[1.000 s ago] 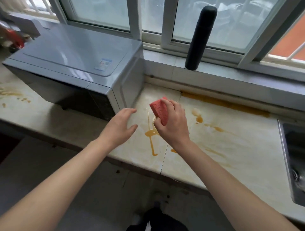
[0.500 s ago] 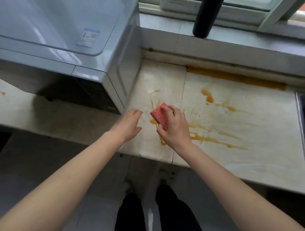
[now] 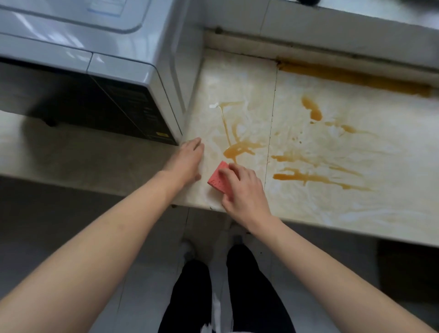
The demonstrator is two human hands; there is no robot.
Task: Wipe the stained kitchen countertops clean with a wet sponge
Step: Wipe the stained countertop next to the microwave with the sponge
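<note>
Presently: sponge, red, at the front edge of the counter, just short of the nearest stain. Right hand: fingers curled over it, pressing down. Left hand: flat, fingers together, beside the microwave. Likely risk: a stroke pulled toward the edge drips brown liquid onto the floor.

We see a silver microwave at the far left, its dark door facing the near side and a pale label on its top. Along the far side runs a grey ledge, and at the frame's top edge a black object stands on it, mostly cut off. Nearest us lies a grey tiled floor.
</note>
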